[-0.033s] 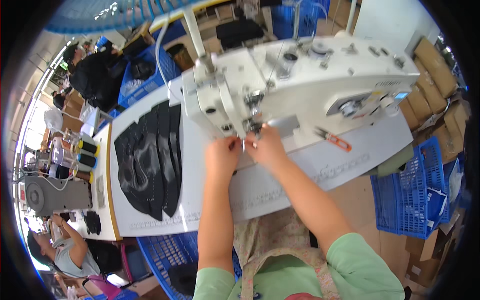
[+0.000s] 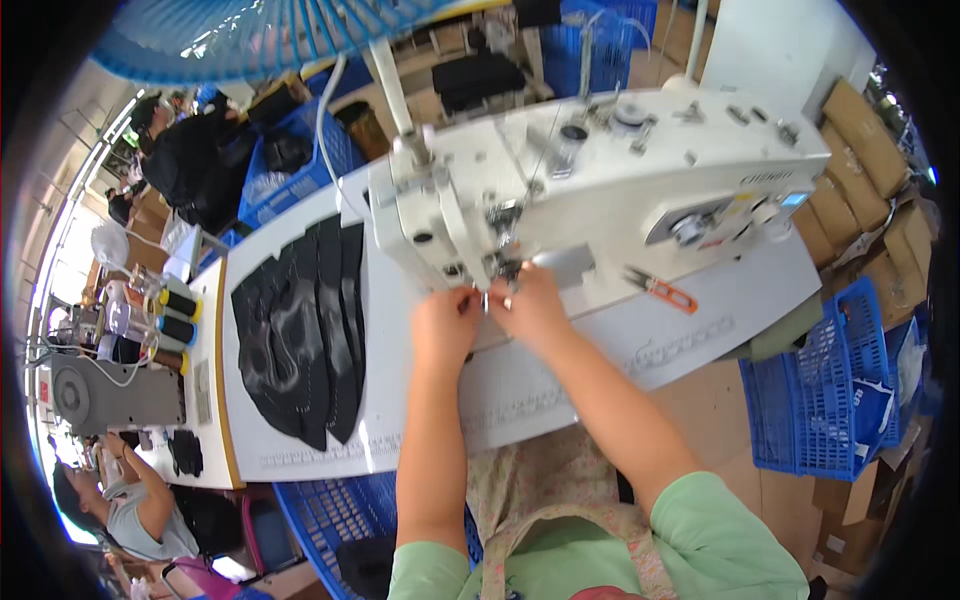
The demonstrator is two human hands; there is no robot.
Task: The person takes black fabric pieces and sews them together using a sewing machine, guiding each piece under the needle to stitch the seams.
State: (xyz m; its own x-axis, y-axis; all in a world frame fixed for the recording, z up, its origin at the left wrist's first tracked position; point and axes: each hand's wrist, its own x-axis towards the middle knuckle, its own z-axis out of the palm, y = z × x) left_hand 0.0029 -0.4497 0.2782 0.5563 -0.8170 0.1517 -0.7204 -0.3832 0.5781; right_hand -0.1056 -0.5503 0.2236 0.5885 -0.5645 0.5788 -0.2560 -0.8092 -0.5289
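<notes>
A white sewing machine (image 2: 590, 190) stands on the pale work table (image 2: 540, 395). Just below its needle area, my left hand (image 2: 443, 325) is closed, thumb and fingers pinched together. Close beside it on the right, my right hand (image 2: 532, 308) is pinched too, its fingertips near the presser foot. A small shiny strip (image 2: 486, 301) shows between the two sets of fingertips; whether it is held or part of the machine I cannot tell. Left of the machine lie overlapping black cut pieces (image 2: 295, 335) with curved edges. Orange-handled thread snips (image 2: 662, 290) rest on the right of the machine bed.
Blue plastic crates (image 2: 800, 400) stand right of the table, before stacked cardboard boxes (image 2: 860, 150). Another blue basket (image 2: 340, 515) sits under the table's front edge. A blue fan guard (image 2: 250, 40) hangs at the top. At the left, a co-worker (image 2: 135, 505) sits by another machine.
The whole view has shifted slightly, the machine and table sitting a little lower and more of the fan showing. Both hands keep their place at the needle area.
</notes>
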